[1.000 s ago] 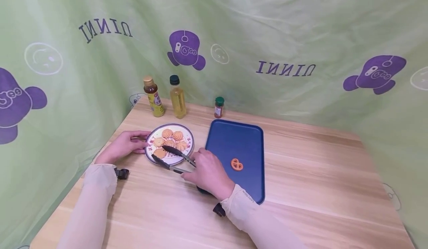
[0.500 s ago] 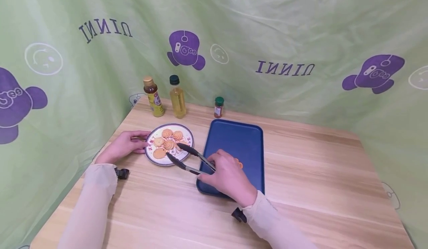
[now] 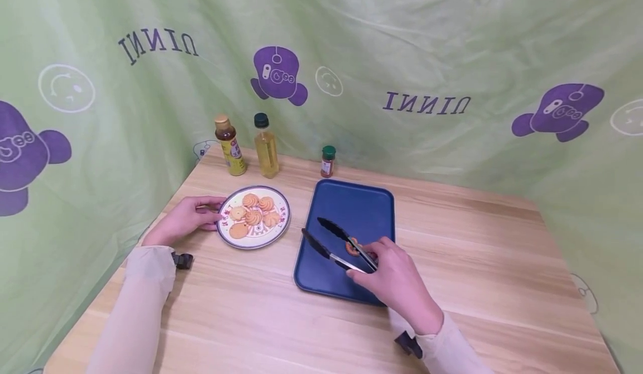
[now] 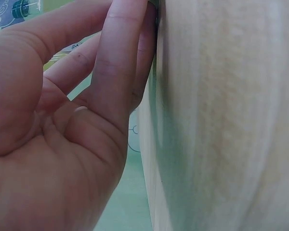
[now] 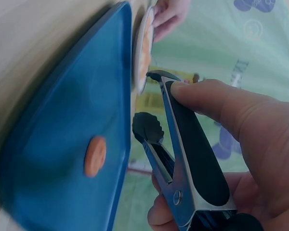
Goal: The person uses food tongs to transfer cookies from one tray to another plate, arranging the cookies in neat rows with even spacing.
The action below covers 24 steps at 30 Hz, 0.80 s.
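My left hand (image 3: 183, 221) holds the left rim of a white, blue-rimmed plate (image 3: 278, 201). Several cookies (image 3: 253, 217), some swirled, lie on it. In my right hand (image 3: 399, 276) is a pair of black-tipped tongs (image 5: 195, 144), gripped with the thumb along one arm. The tongs' tips are spread, with nothing between them, over the dark blue tray (image 3: 351, 201). A pretzel-shaped cookie (image 5: 95, 156) lies on that tray, partly covered by a tong arm in the head view. The left wrist view shows the palm and bent fingers (image 4: 113, 62) close to the tabletop.
Behind the plate stand a yellow-labelled bottle (image 3: 233, 153) and an oil bottle (image 3: 267, 153). A small green-capped spice jar (image 3: 327, 162) is just past the tray's far edge. A green curtain (image 3: 427, 150) closes off the back of the wooden table (image 3: 477, 251).
My right hand has carried the spread tongs rightward, from above the cookies to above the tray. The left hand and the plate keep their place.
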Motion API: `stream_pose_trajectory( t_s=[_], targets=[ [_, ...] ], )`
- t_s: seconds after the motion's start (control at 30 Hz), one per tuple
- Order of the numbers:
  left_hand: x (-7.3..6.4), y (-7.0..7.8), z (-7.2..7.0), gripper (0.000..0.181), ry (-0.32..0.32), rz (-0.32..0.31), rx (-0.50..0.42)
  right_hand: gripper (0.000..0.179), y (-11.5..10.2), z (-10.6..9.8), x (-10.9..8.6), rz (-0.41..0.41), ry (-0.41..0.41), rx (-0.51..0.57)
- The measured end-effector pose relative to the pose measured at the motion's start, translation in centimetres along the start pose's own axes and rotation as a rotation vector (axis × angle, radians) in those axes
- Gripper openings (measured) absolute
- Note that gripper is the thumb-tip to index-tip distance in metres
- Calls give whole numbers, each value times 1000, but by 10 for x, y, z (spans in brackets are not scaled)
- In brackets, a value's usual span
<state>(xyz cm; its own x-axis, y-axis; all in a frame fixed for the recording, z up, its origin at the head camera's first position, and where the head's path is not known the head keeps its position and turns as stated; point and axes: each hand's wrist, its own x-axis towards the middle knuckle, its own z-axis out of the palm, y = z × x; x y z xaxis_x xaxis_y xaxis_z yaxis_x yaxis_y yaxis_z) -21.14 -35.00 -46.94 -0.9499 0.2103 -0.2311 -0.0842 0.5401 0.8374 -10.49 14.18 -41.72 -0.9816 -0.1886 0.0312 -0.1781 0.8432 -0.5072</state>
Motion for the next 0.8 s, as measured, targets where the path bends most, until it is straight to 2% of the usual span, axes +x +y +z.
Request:
stream_pose_trajectory(
  t_s=[0.3,0.63,0.8],
  targets=[
    [-1,-1,1,61,-1,-16,-2,53,26,-13,-21,67,23,-39],
    [0,0,-2,61,-5,-6,-7,46,46,-23,-44,82,82,-79],
    [0,0,-2,60,-11,-9,-8,49,52,-22,-55,101,74,-89]
  ],
)
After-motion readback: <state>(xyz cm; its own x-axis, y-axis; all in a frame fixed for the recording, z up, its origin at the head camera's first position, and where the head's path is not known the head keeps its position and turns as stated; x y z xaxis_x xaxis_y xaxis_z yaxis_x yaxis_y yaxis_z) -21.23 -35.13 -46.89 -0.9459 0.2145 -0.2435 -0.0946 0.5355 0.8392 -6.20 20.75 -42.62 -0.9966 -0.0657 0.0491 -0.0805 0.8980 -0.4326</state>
